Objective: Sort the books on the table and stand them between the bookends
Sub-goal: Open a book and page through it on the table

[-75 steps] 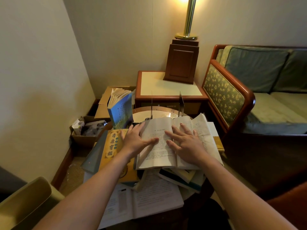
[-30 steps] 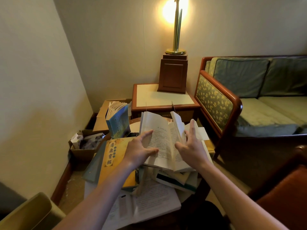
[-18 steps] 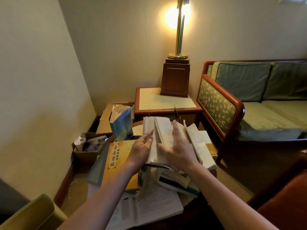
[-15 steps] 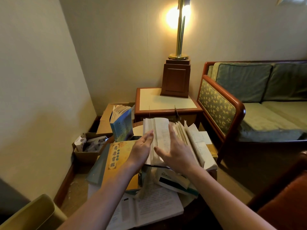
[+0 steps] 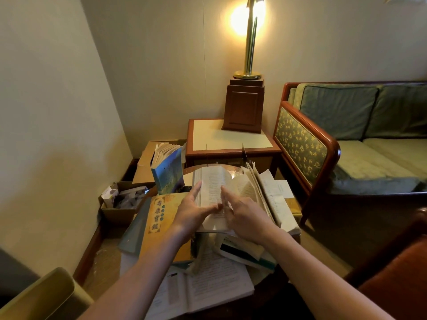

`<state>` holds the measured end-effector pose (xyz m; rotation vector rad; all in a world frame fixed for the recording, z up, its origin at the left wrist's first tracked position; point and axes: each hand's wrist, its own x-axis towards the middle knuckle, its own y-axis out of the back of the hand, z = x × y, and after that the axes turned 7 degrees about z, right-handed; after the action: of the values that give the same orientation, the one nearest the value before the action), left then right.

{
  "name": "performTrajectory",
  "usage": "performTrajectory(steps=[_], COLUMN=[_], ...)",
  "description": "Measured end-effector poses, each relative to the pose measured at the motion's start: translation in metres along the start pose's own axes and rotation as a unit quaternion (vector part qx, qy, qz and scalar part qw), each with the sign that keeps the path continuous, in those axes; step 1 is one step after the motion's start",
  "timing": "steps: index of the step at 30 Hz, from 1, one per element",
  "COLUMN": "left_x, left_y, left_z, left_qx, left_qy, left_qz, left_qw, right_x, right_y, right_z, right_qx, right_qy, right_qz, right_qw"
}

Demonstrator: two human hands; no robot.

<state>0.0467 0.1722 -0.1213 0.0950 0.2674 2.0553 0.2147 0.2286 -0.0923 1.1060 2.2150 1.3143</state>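
1. Open book (image 5: 217,192): lies on top of the heap on the counter (image 5: 233,170), directly ahead of both hands. Spine runs away from the person; pages half-turned, the right-hand leaves standing up in a fan.
2. Left hand (image 5: 193,212): grip wide, fingers spread flat, resting on the left page and its outer edge; holds nothing.
3. Right hand (image 5: 245,215): grip wide, fingers on the centre fold, pressing the leaves over toward the left; nothing clasped. Both hands equally near; judged to be closing the book, the right-hand block to fold leftward about the spine.
4. Yellow book (image 5: 159,225): flat, just left of the open book, partly under the left wrist.
5. Blue book (image 5: 167,168): standing, tilted, pages splayed, at far left of the counter.
6. Bookends (image 5: 243,153): thin upright plates beyond the open book; hard to make out, bases hidden.
7. Lower heap: further books under the hands, titles and count not discernible.
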Motion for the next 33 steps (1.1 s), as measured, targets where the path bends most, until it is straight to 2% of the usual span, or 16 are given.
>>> performTrajectory(steps=[4, 6, 14, 17, 19, 22, 24, 33], left_x=[-0.001, -0.003, -0.012, -0.018, -0.022, -0.021, -0.018, 0.045], left_y=[0.009, 0.012, 0.011, 0.007, 0.004, -0.005, -0.012, -0.026], left_z=[-0.009, -0.014, -0.026, -0.027, -0.031, -0.041, -0.044, -0.027], left_qx=[-0.023, -0.036, 0.136, 0.299, 0.364, 0.375, 0.405, 0.519], left_qy=[0.038, 0.062, 0.052, 0.039, 0.006, -0.133, -0.187, -0.105], left_qz=[-0.012, -0.024, 0.02, 0.07, 0.09, 0.027, -0.011, -0.031], left_qw=[0.999, 0.997, 0.989, 0.951, 0.927, 0.917, 0.895, 0.848], right_x=[0.01, 0.015, 0.034, 0.033, 0.031, 0.031, 0.03, 0.028], right_y=[-0.006, -0.008, -0.01, -0.014, -0.017, -0.021, -0.023, -0.027], right_z=[0.015, 0.025, 0.034, 0.038, 0.04, 0.044, 0.045, 0.045], right_qx=[-0.155, -0.186, -0.152, -0.165, -0.177, -0.177, -0.181, -0.21], right_qy=[0.002, -0.025, -0.032, -0.023, -0.017, -0.011, -0.006, 0.005], right_qz=[-0.071, -0.087, -0.087, -0.082, -0.08, -0.069, -0.061, -0.063], right_qw=[0.985, 0.978, 0.984, 0.983, 0.981, 0.982, 0.982, 0.976])
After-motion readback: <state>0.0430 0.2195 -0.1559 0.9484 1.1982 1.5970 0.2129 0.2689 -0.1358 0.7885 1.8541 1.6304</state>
